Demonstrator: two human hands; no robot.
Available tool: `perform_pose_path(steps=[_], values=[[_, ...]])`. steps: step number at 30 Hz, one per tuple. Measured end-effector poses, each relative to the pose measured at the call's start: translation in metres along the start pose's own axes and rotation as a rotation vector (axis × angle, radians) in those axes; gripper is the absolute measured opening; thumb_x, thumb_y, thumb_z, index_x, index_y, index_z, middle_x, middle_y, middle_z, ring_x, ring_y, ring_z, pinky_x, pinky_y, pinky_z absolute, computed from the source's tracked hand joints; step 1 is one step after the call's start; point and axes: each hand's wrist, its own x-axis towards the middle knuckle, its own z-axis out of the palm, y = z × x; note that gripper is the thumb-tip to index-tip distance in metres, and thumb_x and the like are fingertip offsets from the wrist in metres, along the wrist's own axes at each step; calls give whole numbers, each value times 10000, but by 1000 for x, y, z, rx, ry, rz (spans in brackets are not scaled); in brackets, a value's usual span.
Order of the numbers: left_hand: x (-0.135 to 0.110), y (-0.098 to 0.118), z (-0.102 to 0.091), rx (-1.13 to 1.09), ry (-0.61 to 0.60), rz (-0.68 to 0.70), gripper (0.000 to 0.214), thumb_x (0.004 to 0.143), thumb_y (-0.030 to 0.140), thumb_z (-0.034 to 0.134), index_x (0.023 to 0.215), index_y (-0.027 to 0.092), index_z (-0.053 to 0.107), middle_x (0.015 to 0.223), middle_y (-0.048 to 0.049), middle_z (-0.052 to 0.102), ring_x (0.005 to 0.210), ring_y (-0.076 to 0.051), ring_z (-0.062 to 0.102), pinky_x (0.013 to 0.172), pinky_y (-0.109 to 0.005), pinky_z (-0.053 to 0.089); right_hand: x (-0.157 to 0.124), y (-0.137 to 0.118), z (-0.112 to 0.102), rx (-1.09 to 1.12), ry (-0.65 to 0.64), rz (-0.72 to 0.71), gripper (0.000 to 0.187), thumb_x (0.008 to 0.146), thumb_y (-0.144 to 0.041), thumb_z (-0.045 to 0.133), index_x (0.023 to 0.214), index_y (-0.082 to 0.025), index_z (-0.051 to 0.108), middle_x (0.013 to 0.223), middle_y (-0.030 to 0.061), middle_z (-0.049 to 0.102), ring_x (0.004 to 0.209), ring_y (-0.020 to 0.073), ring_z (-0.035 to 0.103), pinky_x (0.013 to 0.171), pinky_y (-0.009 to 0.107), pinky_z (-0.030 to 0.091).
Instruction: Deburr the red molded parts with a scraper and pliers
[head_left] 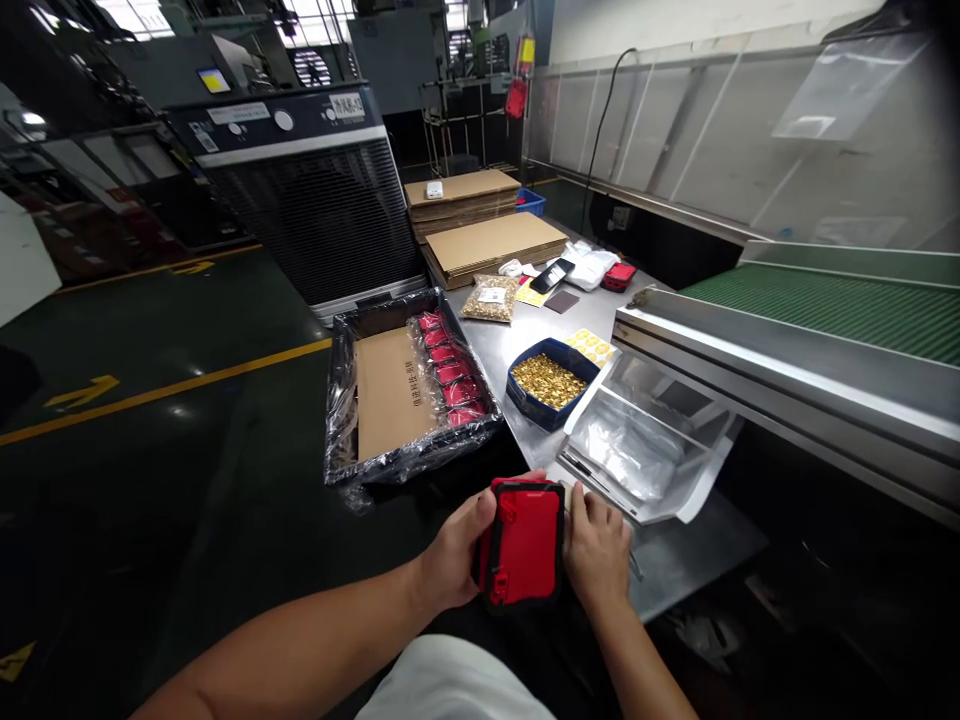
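Observation:
My left hand [456, 550] grips a red plastic case with a black rim [527, 545] by its left side, thumb on the near face. The case is held up over the near edge of the metal table [667, 570]. My right hand [598, 550] is closed at the case's right edge, fingers curled. What it holds is hard to make out; a thin metallic piece [636, 568] shows beside it. Ahead lies a dark blue tray [534, 402] with many small gold-coloured metal parts [549, 380]. Right of it, a clear-fronted bin [705, 430] contains clear plastic bags [626, 445].
A black crate [339, 400] lined with plastic holds cardboard [394, 390] and a row of red cases [452, 372]. A bag of gold parts [491, 298], a phone [553, 275] and cardboard stacks [495, 245] lie behind. A green conveyor belt [847, 305] runs along the right.

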Motion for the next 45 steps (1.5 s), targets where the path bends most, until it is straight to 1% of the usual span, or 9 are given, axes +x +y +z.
perform_pose_path(steps=[7, 12, 20, 26, 31, 34, 39, 42, 45], values=[[17, 17, -2, 760, -177, 368, 854, 590, 696, 777, 1316, 279, 608, 1253, -118, 512, 1151, -311, 520, 1021, -402, 420, -1, -28, -123, 1257, -162, 310, 378, 955, -476, 456, 1213, -252, 619, 1264, 74, 623, 1135, 239, 580, 979, 410, 463], [28, 26, 5, 881, -311, 498, 859, 595, 590, 844, 1352, 289, 571, 1242, -115, 523, 1128, -292, 533, 1017, -403, 438, -23, -41, -172, 1444, -183, 305, 420, 913, -487, 554, 1283, -288, 545, 1289, 42, 594, 1172, 199, 561, 966, 298, 482], [25, 21, 9, 929, -376, 517, 949, 576, 562, 880, 1403, 282, 509, 1248, -127, 517, 1103, -296, 549, 974, -414, 476, -26, -37, -166, 1532, -222, 283, 554, 772, -444, 752, 1238, -274, 506, 1253, 63, 594, 1183, 244, 554, 1015, 381, 465], [19, 16, 4, 938, -368, 539, 1120, 556, 505, 913, 1493, 269, 345, 1184, -120, 557, 1016, -266, 568, 925, -404, 497, -34, -33, -167, 1603, -245, 286, 318, 923, -422, 563, 1197, -262, 533, 1221, 59, 599, 1095, 191, 582, 944, 319, 502], [15, 15, 7, 1011, -399, 606, 1136, 559, 528, 903, 1499, 239, 333, 1224, -140, 545, 1066, -286, 562, 937, -409, 499, -39, -32, -168, 1521, -215, 165, 566, 787, -360, 753, 1281, -286, 488, 1258, 40, 585, 1198, 210, 534, 1007, 299, 469], [12, 16, 10, 1044, -428, 629, 1134, 576, 522, 896, 1505, 225, 318, 1253, -148, 532, 1095, -283, 563, 950, -389, 507, -35, -30, -167, 1545, -175, 264, 263, 915, -397, 586, 1134, -253, 617, 1115, 39, 653, 1055, 187, 605, 930, 299, 499], [10, 16, 14, 1083, -478, 671, 1118, 582, 522, 892, 1502, 208, 337, 1332, -167, 474, 1200, -311, 516, 1046, -403, 462, -28, -20, -159, 1590, -62, 384, 382, 985, -442, 410, 945, -206, 708, 996, 65, 698, 983, 212, 637, 942, 375, 489], [9, 13, 16, 1047, -415, 602, 1093, 552, 497, 915, 1475, 235, 394, 1294, -150, 486, 1152, -295, 535, 1001, -384, 489, -25, -4, -137, 1298, -23, 396, 380, 958, -490, 445, 994, -194, 680, 1012, 85, 686, 977, 237, 625, 925, 416, 479], [7, 6, 18, 960, -128, 407, 983, 539, 485, 925, 1397, 265, 500, 1240, -107, 499, 1079, -263, 562, 964, -374, 503, -30, 20, -95, 669, 118, 387, 498, 846, -574, 587, 1113, -155, 621, 1048, 136, 633, 1008, 305, 581, 893, 461, 461]])
